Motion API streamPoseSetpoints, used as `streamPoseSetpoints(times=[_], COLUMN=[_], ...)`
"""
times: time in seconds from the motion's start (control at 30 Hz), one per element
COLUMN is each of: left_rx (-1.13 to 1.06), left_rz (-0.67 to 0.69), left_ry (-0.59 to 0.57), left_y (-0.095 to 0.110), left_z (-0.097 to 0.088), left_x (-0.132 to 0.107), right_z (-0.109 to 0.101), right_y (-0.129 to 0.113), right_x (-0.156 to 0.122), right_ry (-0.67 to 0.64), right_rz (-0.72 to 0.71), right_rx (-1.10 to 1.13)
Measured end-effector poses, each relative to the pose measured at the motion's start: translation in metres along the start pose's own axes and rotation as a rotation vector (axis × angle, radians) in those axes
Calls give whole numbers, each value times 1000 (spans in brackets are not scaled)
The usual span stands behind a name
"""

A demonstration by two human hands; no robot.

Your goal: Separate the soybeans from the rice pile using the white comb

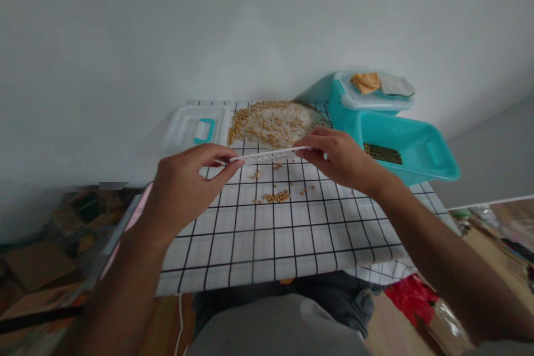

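Observation:
Between my hands is a thin white plate with small holes or slots, seen nearly edge-on above the table. My left hand pinches its left end between thumb and fingers. At the other end my right hand grips it the same way. Below the plate, a small cluster of yellow soybeans lies on the cloth, with a few loose ones around it. Behind it spreads a large heap of white rice-like grains mixed with soybeans.
A clear lid with a teal handle lies at the back left. To the right, an open teal bin holds dark green beans. Behind it stands a lidded teal box with folded cloths on top. A grid-patterned cloth covers the table.

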State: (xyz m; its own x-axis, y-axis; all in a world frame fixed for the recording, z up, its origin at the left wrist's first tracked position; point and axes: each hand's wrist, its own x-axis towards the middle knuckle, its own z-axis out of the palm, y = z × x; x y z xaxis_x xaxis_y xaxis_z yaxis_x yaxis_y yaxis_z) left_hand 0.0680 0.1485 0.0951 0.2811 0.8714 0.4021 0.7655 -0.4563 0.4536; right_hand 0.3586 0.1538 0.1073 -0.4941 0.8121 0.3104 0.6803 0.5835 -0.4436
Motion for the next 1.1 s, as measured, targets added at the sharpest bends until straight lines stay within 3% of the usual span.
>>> streamPoseSetpoints(times=[0.27, 0.47, 0.63, 0.87, 1.1], left_rx=[119, 205, 290, 246, 174], left_rz=[-2, 32, -53, 5, 109], left_ry=[38, 84, 125, 143, 235], left_y=[7, 11, 8, 11, 26], left_z=[-4, -17, -23, -9, 4], left_x=[-18, -27, -38, -61, -60], right_z=[5, 9, 20, 30, 23], right_y=[12, 7, 3, 8, 15], right_x=[23, 32, 43, 39, 27], right_ry=[-15, -42, -22, -67, -83], right_rz=[-22, -60, -144, -242, -222], right_rx=[-20, 51, 116, 161, 135])
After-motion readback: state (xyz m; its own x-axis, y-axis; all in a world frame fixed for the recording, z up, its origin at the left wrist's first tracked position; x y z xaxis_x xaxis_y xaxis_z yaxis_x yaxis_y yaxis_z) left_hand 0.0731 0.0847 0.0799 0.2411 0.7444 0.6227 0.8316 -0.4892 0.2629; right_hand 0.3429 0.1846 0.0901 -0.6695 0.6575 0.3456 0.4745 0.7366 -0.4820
